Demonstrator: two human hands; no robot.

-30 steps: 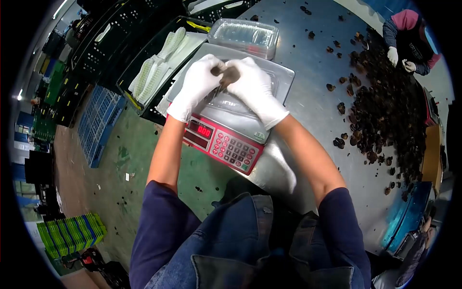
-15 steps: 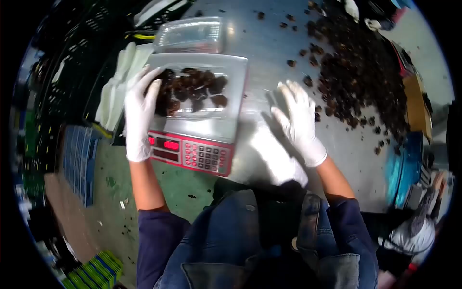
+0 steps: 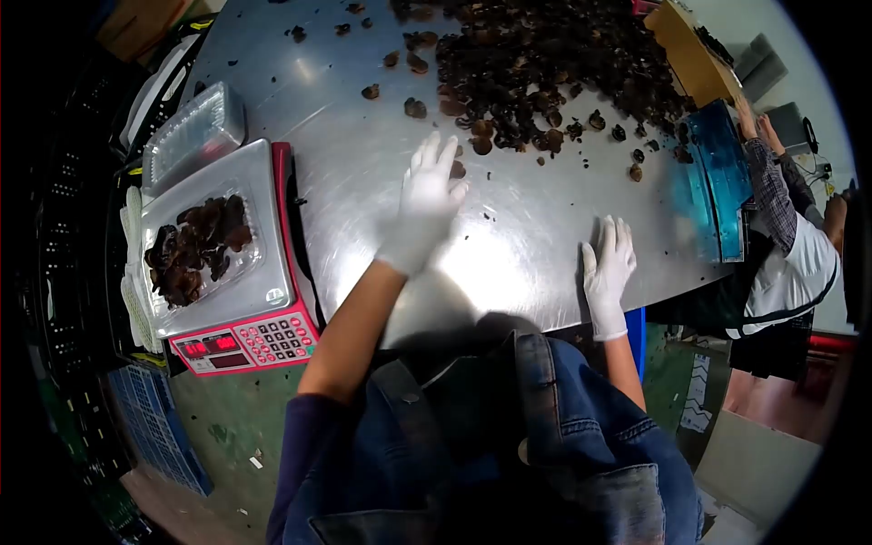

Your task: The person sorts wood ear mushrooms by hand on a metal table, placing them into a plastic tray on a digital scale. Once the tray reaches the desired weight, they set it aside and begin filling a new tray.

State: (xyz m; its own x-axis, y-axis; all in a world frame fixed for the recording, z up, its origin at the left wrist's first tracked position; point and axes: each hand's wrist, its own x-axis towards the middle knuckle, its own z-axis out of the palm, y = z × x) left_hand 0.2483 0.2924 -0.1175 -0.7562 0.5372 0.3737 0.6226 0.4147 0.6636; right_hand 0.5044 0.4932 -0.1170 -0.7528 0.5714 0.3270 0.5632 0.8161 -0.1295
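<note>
Nearest us, well right of the scale (image 3: 243, 338), our right grip (image 3: 607, 265) lies flat on the desk (image 3: 518, 227), released and holding nothing. Between it and the scale, our left grip (image 3: 425, 207) hovers with fingers spread, likewise released and empty, its fingertips just short of a loose piece (image 3: 457, 169). The tray (image 3: 238, 272) on the scale holds a load (image 3: 195, 247) of dark pieces, mushrooms by the look. A stack (image 3: 193, 127) of clear trays sits just beyond the scale. The pile (image 3: 545, 54) lies far beyond the scale and to its right.

We judge the reach goes best if we take pieces from the pile's near rim with fingertips, not a fistful, so the load on the scale can grow little by little. We would leave the right grip planted for balance.
</note>
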